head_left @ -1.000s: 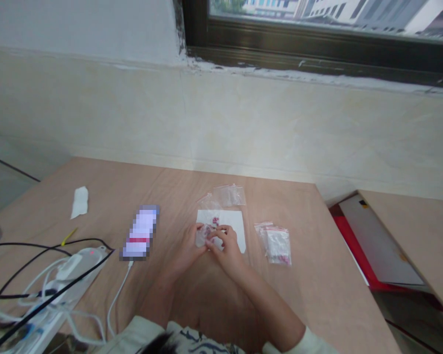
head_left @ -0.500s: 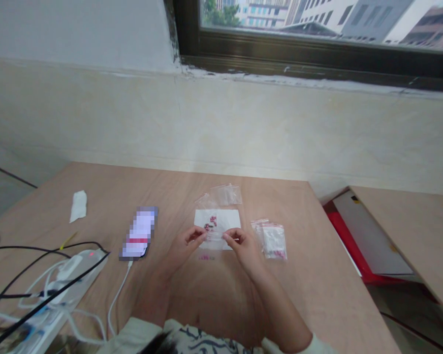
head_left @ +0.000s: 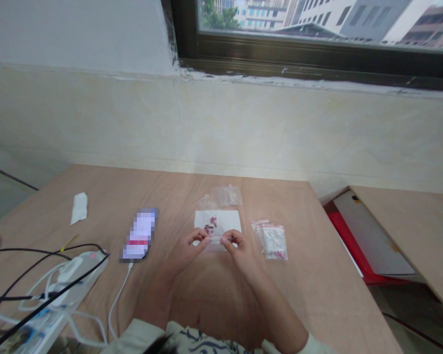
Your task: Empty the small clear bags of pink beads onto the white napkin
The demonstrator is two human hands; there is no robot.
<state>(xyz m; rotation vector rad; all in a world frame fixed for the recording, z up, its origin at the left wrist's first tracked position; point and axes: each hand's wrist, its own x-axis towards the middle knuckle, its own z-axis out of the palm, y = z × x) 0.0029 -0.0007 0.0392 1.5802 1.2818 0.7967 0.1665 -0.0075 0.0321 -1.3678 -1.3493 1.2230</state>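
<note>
My left hand point(head_left: 187, 250) and my right hand point(head_left: 241, 250) are close together over a white sheet of paper point(head_left: 227, 219). Thumbs and fingers of both hands pinch the upper edge of a small clear zip bag point(head_left: 216, 244), one at each side. Its contents cannot be made out. Just beyond the fingertips, several small pink and dark red pieces point(head_left: 211, 226) lie on the paper. Past the paper are flat clear zip bags point(head_left: 227, 195). Right of my right hand, filled zip bags point(head_left: 275, 242) lie stacked, with pink bits showing at the bottom of the top one.
A phone point(head_left: 139, 235) on a white charging cable point(head_left: 118, 292) lies to the left. Nearer the left edge are a power strip point(head_left: 74, 275) with tangled cords and a white scrap of tissue point(head_left: 79, 208). A red and grey folder point(head_left: 365, 236) sits in the gap at right.
My fingertips have come slightly closer together on the bag. The pink pieces that showed just below my hands are no longer visible there.
</note>
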